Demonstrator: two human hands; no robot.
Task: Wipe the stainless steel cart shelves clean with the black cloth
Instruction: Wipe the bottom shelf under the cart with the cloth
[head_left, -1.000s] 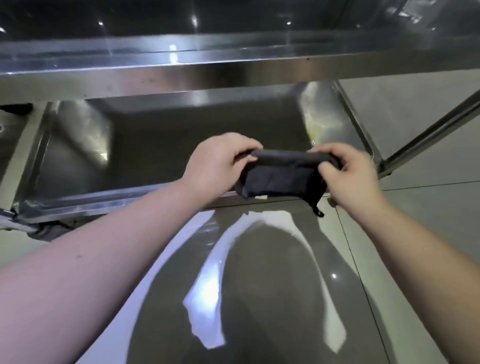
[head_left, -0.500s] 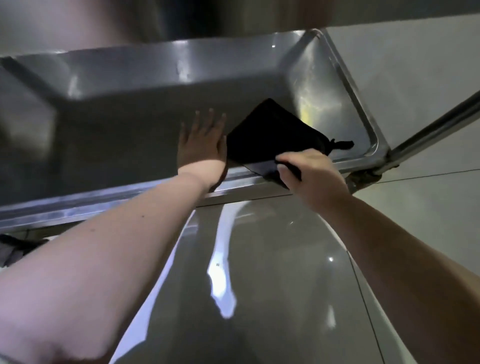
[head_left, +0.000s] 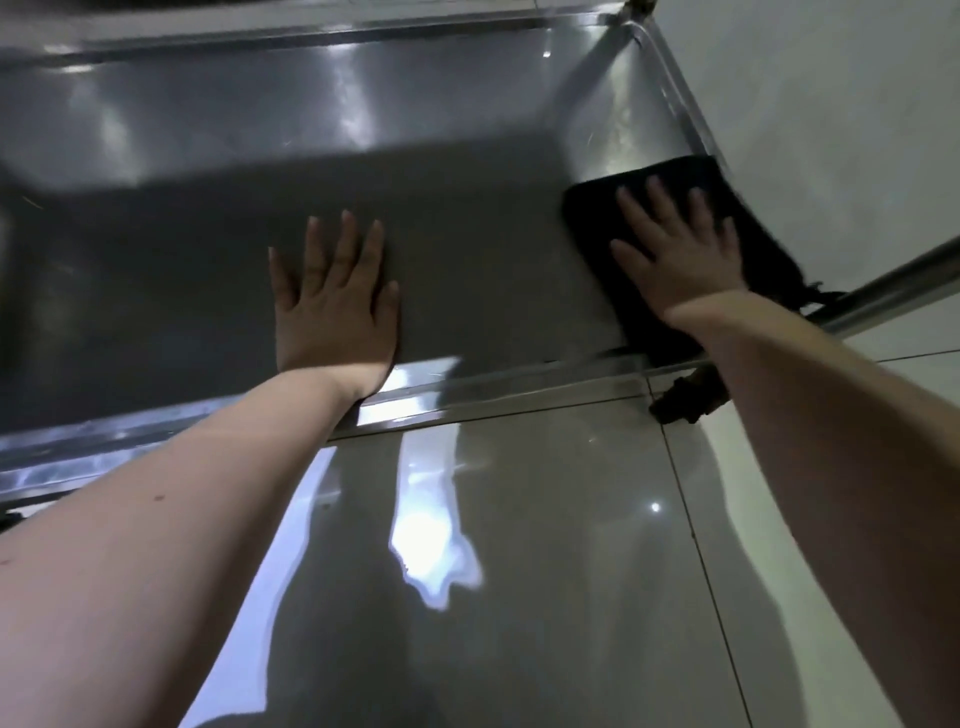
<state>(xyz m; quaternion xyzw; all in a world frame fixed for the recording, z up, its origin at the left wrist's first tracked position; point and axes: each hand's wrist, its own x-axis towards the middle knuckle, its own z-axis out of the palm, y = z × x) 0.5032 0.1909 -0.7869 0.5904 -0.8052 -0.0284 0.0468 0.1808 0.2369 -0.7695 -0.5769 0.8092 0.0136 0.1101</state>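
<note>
Cloth (head_left: 589, 218) lies on the shelf (head_left: 467, 260), pressed under my flat right hand (head_left: 680, 254). My left hand (head_left: 332, 306) rests flat, fingers straight.

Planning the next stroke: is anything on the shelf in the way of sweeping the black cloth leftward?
Only the left hand, flat on the shelf left of the black cloth under the right hand. Nothing else visible.

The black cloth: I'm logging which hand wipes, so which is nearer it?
Right. The right hand presses flat on the black cloth; the left hand lies flat on the bare shelf, apart, to the cloth's left.
</note>
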